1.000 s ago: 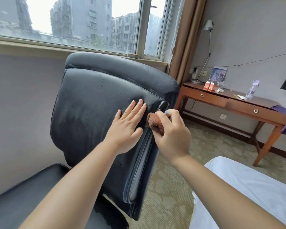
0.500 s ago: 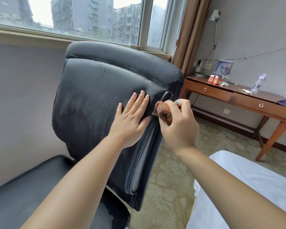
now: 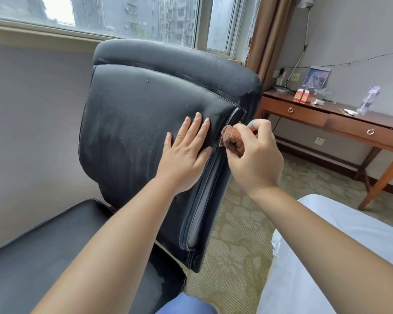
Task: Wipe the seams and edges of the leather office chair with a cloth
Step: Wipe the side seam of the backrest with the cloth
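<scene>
While the left hand [image 3: 186,155] lies flat on the black leather backrest [image 3: 150,123], fingers straight and slightly spread with the fingertips pointing up toward the headrest, the right hand [image 3: 256,159] is curled around a bunched rust-brown cloth [image 3: 233,139]. The cloth bulges out between thumb and forefinger, and its leading fold touches the chair just beside the upper end of the side seam [image 3: 233,116], where the front cushion meets the outer shell. The two hands sit close, on either side of that seam, the left thumb lying right along the cushion's edge.

The office chair [image 3: 168,87] stands with its backrest upright, leaning a little to the right in this view. The seam's long axis runs from the upper right corner of the cushion down and to the left toward the seat [image 3: 43,245], opening into a pale grey gap lower down. Dull streaks mark the leather on the left half of the backrest.

Behind the chair are a plain wall and a wide window [image 3: 134,17] showing apartment blocks, with a tan curtain [image 3: 268,35] at its right. A wooden desk [image 3: 340,118] with ring-pull drawers stands along the right wall, carrying small red boxes [image 3: 302,96], a plastic bottle [image 3: 369,102] and a propped picture [image 3: 317,77]. Patterned carpet [image 3: 241,223] covers the floor, and a white bed [image 3: 340,257] fills the lower right.
</scene>
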